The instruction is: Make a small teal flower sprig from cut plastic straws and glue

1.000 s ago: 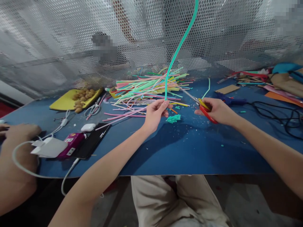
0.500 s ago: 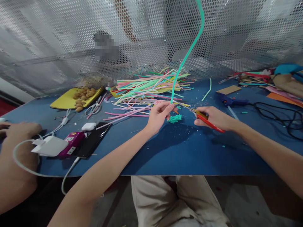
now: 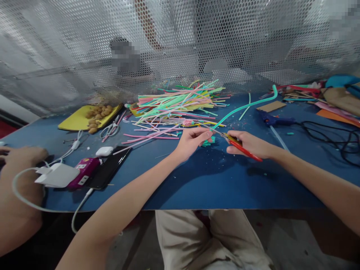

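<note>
Over the counter [image 3: 210,180], the left hand [image 3: 189,140] pinches the teal strip [image 3: 244,107], which runs right and away; the right hand [image 3: 250,144] grips scissors [image 3: 232,139] pointing left at it.

Nothing legible; the white label on the magenta box [image 3: 86,168] near the bench [image 3: 197,187] left edge is too small to read.

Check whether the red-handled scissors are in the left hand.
No, the right hand grips the scissors; the left hand pinches a teal strip.
</note>
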Action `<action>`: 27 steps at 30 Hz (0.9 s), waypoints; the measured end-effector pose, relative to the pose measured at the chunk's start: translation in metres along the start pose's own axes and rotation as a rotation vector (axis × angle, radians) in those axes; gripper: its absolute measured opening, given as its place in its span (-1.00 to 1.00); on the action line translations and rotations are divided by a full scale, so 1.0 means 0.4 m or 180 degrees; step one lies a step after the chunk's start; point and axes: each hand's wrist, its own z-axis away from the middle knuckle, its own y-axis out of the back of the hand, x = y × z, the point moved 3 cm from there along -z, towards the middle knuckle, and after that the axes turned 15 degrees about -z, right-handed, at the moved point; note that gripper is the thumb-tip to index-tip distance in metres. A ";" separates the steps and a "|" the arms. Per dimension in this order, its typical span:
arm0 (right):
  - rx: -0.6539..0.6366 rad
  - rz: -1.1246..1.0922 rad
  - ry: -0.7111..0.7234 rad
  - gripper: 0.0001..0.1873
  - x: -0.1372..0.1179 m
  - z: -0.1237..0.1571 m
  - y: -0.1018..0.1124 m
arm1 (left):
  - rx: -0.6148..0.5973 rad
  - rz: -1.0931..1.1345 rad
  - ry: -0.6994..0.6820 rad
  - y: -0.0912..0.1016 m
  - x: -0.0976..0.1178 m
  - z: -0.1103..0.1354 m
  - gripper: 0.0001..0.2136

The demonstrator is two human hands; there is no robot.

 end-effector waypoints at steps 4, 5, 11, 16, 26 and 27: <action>-0.0021 -0.0138 0.0100 -0.53 -0.010 0.008 -0.013 | -0.0005 -0.0045 -0.0079 -0.001 0.001 0.004 -0.72; -0.0024 -0.0140 0.0139 -0.52 -0.012 0.010 -0.017 | 0.0004 -0.0020 -0.0084 -0.001 0.001 0.005 -0.74; -0.0082 0.0004 0.0292 -0.51 -0.020 0.017 -0.030 | 0.0041 0.0112 -0.0028 -0.004 0.006 0.009 -0.76; 0.0002 -0.0068 0.0264 -0.54 -0.023 0.020 -0.043 | 0.0005 0.0171 -0.0084 -0.003 0.014 0.011 -0.77; 0.0274 -0.0151 -0.0001 -0.50 -0.035 0.021 -0.071 | 0.0069 0.0194 -0.0069 -0.006 0.020 0.015 -0.80; 0.0312 -0.0104 0.0022 -0.51 -0.034 0.020 -0.071 | 0.0065 0.0209 -0.0077 -0.007 0.021 0.016 -0.81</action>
